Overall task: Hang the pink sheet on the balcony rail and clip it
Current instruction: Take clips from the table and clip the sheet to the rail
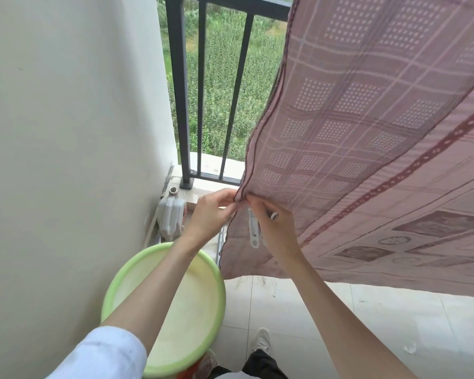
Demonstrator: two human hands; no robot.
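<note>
At mid-frame we see the left hand (212, 212) and right hand (274, 228) pinching the pink sheet (367, 149) by its hem, a white clip (254, 228) tucked in the right palm, forearms reaching up from below, sheet draped from the rail (230, 1) upper right, green basin (164, 305) beneath.

The person is wearing a rolled white sleeve (107, 351), black trousers (260, 365) and a white sneaker (262, 341).

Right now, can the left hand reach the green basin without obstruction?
Probably yes. The green basin sits directly under the left hand, nothing between them, but that hand pinches the pink sheet edge and must release it.
</note>
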